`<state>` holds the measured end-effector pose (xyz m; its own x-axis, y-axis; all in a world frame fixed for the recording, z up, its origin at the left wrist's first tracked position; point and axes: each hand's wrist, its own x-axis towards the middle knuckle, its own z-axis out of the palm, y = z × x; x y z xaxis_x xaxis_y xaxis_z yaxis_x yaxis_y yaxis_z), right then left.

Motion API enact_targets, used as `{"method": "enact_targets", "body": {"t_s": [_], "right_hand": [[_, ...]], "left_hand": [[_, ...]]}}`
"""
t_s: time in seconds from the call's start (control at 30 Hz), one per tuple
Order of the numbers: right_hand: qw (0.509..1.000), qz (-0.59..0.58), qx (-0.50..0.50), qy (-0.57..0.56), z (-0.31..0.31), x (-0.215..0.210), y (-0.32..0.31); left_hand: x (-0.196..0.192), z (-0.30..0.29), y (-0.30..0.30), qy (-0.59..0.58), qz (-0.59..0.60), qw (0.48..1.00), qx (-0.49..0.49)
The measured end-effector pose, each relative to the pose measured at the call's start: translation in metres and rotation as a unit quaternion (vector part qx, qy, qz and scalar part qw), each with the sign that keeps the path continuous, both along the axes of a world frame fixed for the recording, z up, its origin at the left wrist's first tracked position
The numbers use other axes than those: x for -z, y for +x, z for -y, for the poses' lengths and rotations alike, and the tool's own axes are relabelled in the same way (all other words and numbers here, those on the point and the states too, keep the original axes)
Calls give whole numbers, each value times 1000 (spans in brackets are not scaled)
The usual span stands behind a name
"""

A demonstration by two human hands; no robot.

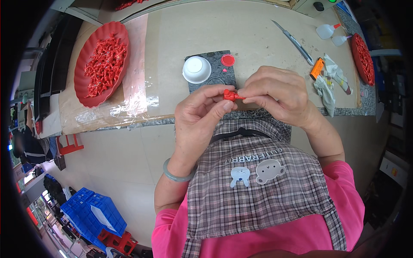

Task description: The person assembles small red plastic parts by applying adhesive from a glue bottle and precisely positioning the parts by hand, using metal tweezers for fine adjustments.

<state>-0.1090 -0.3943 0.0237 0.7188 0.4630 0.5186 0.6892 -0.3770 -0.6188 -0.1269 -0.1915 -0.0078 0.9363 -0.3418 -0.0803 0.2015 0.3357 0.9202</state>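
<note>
Red and glossy, a small figure-like piece point(229, 95) is held in the air between two bare hands, over the near end of a dark speckled slab point(217, 71) on a brown-covered table point(172, 30). The left hand point(198, 111), with a pale bangle point(174, 176) at its wrist, pinches the thicker end between thumb and forefinger. The right hand point(275, 92) has thumb and fingertips closed on the thin end. On the slab are a white round cup point(196, 69) and, to its right, a small red disc point(227, 60). Farther left, a scalloped red tray point(80, 81) holds a heap of similar red pieces point(105, 64). To the right lie a slim knife point(294, 44) and an orange lighter point(317, 69).
</note>
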Motion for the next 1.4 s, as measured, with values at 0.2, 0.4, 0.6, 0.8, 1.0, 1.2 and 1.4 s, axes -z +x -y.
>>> {"method": "enact_targets", "body": {"t_s": [0.2, 0.4, 0.6, 0.8, 1.0, 1.2, 1.4], "right_hand": [[991, 130, 4, -8, -2, 10, -3], [994, 104, 23, 30, -6, 19, -11], [991, 99, 58, 75, -12, 26, -16], [989, 94, 62, 91, -15, 28, -19], [985, 77, 86, 127, -20, 31, -24], [981, 36, 97, 161, -23, 32, -29], [981, 65, 70, 172, -21, 37, -25]], "left_hand": [[-2, 0, 1, 118, 147, 981, -44], [-1, 3, 2, 234, 330, 909, -96], [-4, 5, 1, 261, 381, 879, -117], [-4, 6, 2, 261, 413, 863, -130], [-3, 5, 3, 268, 459, 836, -133], [-2, 4, 3, 272, 487, 819, -133], [-3, 3, 2, 286, 509, 801, -136]]}}
